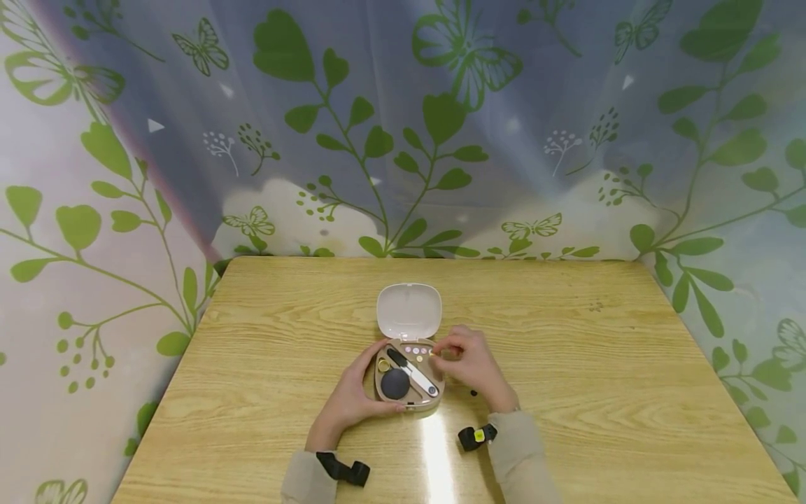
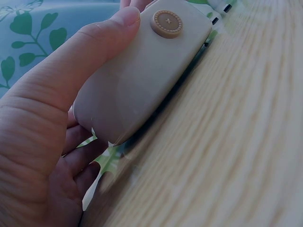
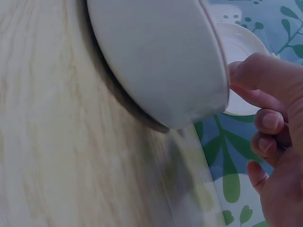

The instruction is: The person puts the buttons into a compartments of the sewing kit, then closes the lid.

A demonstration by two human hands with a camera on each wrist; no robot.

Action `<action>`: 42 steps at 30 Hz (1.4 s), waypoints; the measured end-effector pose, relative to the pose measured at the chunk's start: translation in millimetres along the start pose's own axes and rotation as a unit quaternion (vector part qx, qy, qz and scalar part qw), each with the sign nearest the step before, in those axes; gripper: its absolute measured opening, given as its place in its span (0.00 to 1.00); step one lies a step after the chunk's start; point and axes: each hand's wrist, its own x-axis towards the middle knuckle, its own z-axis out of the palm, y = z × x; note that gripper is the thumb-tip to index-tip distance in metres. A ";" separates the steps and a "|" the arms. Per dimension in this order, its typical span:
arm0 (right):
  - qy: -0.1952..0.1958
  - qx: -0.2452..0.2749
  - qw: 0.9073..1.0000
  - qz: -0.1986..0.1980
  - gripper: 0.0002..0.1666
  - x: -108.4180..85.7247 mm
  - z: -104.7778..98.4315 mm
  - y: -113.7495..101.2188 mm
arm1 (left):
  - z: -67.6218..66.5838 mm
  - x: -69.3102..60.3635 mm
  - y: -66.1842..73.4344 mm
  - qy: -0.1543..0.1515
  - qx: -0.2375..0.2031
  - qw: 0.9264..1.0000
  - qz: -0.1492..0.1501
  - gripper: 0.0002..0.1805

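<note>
A beige sewing-kit case (image 1: 410,406) lies on the table with its white lid (image 1: 409,311) swung back. Inside are a white tool with a dark end (image 1: 420,378), a dark round piece (image 1: 395,384), a gold-coloured ring (image 1: 383,365) and several small buttons (image 1: 415,351). My left hand (image 1: 354,395) holds the case's left side, its thumb on the front wall near a round brown clasp (image 2: 167,23). At the upper right compartment, my right hand (image 1: 471,360) pinches a small yellowish button, mostly covered by the fingertips. In the right wrist view, the case wall hides the contents.
The wooden table (image 1: 567,350) extends on both sides of the case. A small dark object (image 1: 474,393) lies below the right hand. Patterned curtain (image 1: 403,140) stands behind and along the sides. Black wrist cameras (image 1: 345,470) are strapped to both forearms.
</note>
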 end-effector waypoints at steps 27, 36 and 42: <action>0.001 -0.031 0.999 -0.020 0.09 -0.4 14.4 5.7 | 6.8 6.0 -45.1 0.009 0.020 1.000 0.013 0.65; -0.005 -0.030 1.000 -0.003 0.08 -0.8 14.1 5.3 | 6.4 6.5 -44.1 0.008 0.021 1.000 0.011 0.65; -0.006 -0.029 1.000 -0.006 0.08 -1.2 12.8 4.7 | 6.0 6.6 -43.8 0.008 0.017 1.000 0.010 0.65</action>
